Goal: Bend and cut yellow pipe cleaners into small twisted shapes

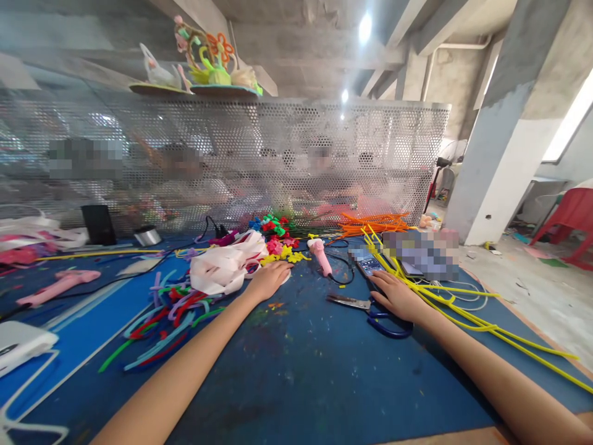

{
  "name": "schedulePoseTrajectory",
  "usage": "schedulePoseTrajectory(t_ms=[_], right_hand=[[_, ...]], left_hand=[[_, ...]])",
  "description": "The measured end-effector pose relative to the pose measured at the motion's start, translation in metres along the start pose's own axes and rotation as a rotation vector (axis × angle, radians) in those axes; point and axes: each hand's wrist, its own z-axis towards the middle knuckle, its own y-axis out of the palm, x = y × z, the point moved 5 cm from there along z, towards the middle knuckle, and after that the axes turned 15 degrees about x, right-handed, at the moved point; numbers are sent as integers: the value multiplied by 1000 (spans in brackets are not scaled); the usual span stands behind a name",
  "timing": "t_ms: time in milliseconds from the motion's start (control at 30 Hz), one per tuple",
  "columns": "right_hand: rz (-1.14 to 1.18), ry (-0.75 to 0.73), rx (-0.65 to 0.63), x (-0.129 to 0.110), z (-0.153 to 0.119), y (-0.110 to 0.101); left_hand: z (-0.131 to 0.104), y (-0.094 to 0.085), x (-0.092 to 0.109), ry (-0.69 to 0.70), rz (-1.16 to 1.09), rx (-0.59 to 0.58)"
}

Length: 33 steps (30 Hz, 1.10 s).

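My left hand (271, 279) lies palm down with its fingers stretched out, beside a bundle of pale pink ribbon (222, 266) and just below some yellow pipe-cleaner flowers (283, 252). On the right, my right hand (393, 293) is open, its fingertips at the lower edge of a phone (367, 262) with a lit screen. A pair of scissors (391, 332) with dark blue handles lies under and beside that hand, blades pointing left. Between the two hands sits a pink glue gun (320, 258) with a black cord. Long yellow pipe cleaners (456, 307) run past my right wrist.
Cut pipe-cleaner pieces (173, 318) in several colours lie left of my left arm. Farther left are another pink glue gun (62, 285) and a white device (23, 346). Orange pipe cleaners (375, 224) lie before a perforated metal screen (278, 154); people are blurred behind it.
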Motion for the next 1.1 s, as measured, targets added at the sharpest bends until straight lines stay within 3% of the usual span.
schedulePoseTrajectory(t_ms=[233, 300, 400, 467, 533, 600, 833, 967, 1100], right_hand=[[-66, -34, 57, -14, 2, -11], [-94, -53, 70, -26, 2, -17], [-119, -25, 0, -44, -1, -22], [-125, 31, -53, -50, -4, -24], [-115, 95, -108, -49, -8, -26], [-112, 154, -171, -44, -10, -29], [-167, 307, -342, -36, -12, -31], [-238, 360, -320, -34, -13, -25], [-261, 414, -218, -18, -12, -22]], left_hand=[[3, -15, 11, 0, 38, 123], [3, -20, 26, 13, 40, 161], [1, -24, 63, 70, -25, 186], [-3, -21, 92, 113, -109, 128], [-9, -13, 120, 208, -204, -47], [-13, -8, 135, 228, -235, -164], [-14, -8, 135, 197, -235, -205], [-14, -6, 134, 179, -254, -203], [-14, -7, 129, 77, -286, -153]])
